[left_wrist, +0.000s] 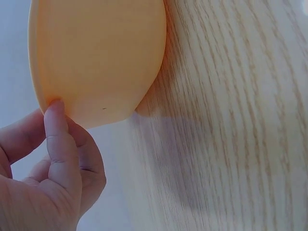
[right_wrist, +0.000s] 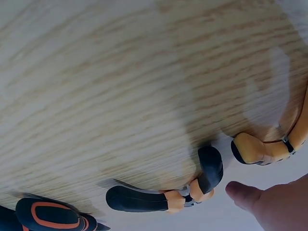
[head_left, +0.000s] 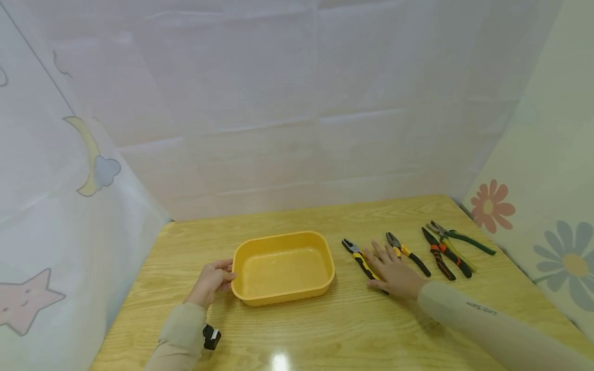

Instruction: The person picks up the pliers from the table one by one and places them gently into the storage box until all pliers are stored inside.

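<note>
My left hand [head_left: 211,283] pinches the left rim of an empty yellow plastic basin [head_left: 283,297] between thumb and fingers. In the left wrist view the thumb lies over the rim of the basin [left_wrist: 101,57], fingers behind it. The right hand [head_left: 394,273] is spread with straight fingers over the table, between two pairs of black-and-yellow pliers. It overlaps the left pliers [head_left: 359,256] and part of the second pliers [head_left: 416,262]. In the right wrist view, its thumb [right_wrist: 245,193] points toward the handles of the second pliers [right_wrist: 139,199].
Farther right lie red-and-black pliers [head_left: 445,253] and green-handled pliers [head_left: 468,240], partly crossing. A small black device [head_left: 211,337] is beside the left sleeve. The wooden table [head_left: 297,330] meets a white sheet [head_left: 278,129] behind and patterned sheets at both sides.
</note>
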Demonstrator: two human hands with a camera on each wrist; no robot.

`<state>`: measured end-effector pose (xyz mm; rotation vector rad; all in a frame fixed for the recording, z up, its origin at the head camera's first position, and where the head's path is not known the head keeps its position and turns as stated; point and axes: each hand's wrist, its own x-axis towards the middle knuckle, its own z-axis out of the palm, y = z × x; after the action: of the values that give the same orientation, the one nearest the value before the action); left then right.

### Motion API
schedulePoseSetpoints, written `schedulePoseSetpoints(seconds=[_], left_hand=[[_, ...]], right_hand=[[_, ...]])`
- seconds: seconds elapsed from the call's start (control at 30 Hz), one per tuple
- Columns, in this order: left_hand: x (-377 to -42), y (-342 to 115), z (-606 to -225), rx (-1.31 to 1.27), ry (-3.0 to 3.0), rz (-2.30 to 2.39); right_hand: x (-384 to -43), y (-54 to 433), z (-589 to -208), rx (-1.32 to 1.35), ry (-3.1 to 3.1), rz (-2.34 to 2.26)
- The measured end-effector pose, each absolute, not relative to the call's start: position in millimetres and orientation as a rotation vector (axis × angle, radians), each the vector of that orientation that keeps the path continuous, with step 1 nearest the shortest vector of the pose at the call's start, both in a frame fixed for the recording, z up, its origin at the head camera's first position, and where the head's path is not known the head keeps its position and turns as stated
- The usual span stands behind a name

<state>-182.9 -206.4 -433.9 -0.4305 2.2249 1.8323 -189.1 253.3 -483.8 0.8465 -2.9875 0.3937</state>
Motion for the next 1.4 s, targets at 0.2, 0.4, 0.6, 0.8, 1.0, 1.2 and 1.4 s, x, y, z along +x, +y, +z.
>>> schedulePoseSetpoints(seconds=[0.2,0.4,0.6,0.8,1.0,1.2,1.4], left_hand=[[-182.8,-205.7,-434.3,-0.432,2.208,1.846],[-182.5,-205.7,-432.6,-0.458,2.176,1.86],[-180.9,-205.8,-432.0,-0.455,2.18,1.848],[-180.2,-206.1,-429.6,-0.441,2.176,1.845],[-180.8,-206.0,-428.0,-0.465,2.173,1.842],[-181.5,-205.1,-428.9,-0.451,2.167,1.851],[-180.9,-204.9,-430.7,-0.461,2.171,1.843]], right_hand=[[-191.3,252.0,-487.3,0.836,-3.035,0.486],[-196.3,244.6,-483.8,0.79,-3.115,0.556],[-201.6,240.9,-493.7,0.741,-3.135,0.456],[-200.6,233.0,-490.3,0.667,-3.162,0.45],[-198.7,223.6,-483.0,0.539,-3.221,0.438],[-196.0,216.6,-477.0,0.45,-3.251,0.371],[-196.8,216.6,-479.7,0.455,-3.221,0.271]])
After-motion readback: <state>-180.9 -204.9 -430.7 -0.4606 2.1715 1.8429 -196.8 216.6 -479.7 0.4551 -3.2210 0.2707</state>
